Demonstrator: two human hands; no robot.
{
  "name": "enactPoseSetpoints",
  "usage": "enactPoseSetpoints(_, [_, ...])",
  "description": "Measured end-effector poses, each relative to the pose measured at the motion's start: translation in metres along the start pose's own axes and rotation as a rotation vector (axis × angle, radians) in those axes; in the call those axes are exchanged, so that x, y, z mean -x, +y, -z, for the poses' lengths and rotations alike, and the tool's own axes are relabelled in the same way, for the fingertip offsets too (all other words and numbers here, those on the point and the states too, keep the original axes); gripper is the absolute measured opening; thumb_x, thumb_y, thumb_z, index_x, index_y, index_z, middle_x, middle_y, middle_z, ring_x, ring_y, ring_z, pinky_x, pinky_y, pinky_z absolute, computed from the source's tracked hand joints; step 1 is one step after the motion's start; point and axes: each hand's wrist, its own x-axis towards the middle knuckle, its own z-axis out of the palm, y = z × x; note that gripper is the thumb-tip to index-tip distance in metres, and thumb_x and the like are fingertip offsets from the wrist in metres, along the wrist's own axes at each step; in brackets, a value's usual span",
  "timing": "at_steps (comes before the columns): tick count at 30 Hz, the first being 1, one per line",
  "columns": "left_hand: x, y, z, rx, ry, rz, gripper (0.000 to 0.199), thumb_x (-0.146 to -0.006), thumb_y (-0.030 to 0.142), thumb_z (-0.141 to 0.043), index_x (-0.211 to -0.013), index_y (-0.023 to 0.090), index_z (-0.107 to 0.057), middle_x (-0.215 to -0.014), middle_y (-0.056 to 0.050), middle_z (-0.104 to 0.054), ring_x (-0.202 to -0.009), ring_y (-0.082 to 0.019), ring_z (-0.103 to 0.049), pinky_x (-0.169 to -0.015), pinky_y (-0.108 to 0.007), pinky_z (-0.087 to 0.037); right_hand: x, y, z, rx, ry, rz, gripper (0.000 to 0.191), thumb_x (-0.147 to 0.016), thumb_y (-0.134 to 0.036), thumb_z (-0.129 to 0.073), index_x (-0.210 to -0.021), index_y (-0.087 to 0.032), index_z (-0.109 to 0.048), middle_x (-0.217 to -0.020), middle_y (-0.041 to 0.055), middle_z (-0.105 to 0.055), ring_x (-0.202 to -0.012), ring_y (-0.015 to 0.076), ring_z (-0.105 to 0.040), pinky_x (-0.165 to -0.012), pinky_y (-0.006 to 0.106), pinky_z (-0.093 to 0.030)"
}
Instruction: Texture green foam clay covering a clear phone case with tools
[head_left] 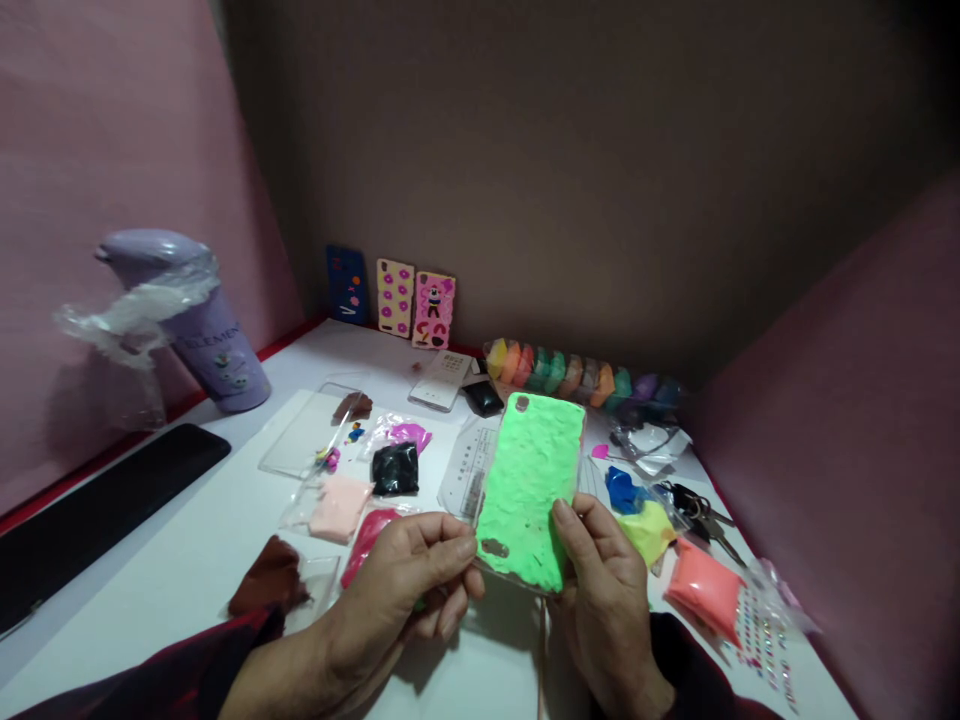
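Note:
A phone case point(529, 480) coated in lumpy bright green clay is held up above the table, tilted slightly. Bare holes show at its top left and bottom left. My right hand point(604, 590) grips its lower right edge, thumb pressed on the green face. At the lower left corner, my left hand point(420, 575) pinches the edge between thumb and fingers. Behind the case lies a printed paper sheet point(463, 465), partly covered. Near my left hand is a packet of dark pink clay point(371, 540). Yellow clay point(646, 532) lies beyond my right hand.
Decorated phone cases point(395, 297) lean on the back wall. A row of coloured clay packs point(555, 370) lies behind. At left stand a purple tumbler point(225, 340) and a black long case point(112, 520). Keys point(705, 515), coral clay point(705, 588) and gem stickers point(765, 630) lie right.

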Motion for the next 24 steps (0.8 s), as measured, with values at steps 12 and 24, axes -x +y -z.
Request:
enactPoseSetpoints(12, [0.0004,-0.0014,-0.002,-0.014,0.004,-0.001,0.019,-0.078,0.026,-0.061,-0.069,0.014,-0.05,-0.057,-0.001,-0.061,-0.034,-0.001,-0.038,-0.035,-0.017,-0.019,0.0034,-0.0004,-0.0004,-0.018,-0.014,0.016,0.011,-0.082,-0.032,-0.065,-0.085,-0.023,-0.06,-0.069,-0.0031,-0.056,-0.055,0.0097,-0.049,-0.049,0.019,-0.04])
enactPoseSetpoints(24, [-0.0017,-0.004,-0.0021,-0.048,-0.006,-0.015,0.022,-0.075,0.029,-0.066,-0.069,0.014,-0.05,-0.055,-0.001,-0.06,-0.032,-0.002,-0.038,-0.033,-0.016,-0.02,0.0062,0.0009,0.0017,0.025,-0.017,0.03,0.01,-0.085,-0.032,-0.062,-0.086,-0.023,-0.058,-0.069,-0.0038,-0.051,-0.058,0.0075,-0.046,-0.052,0.016,-0.04])
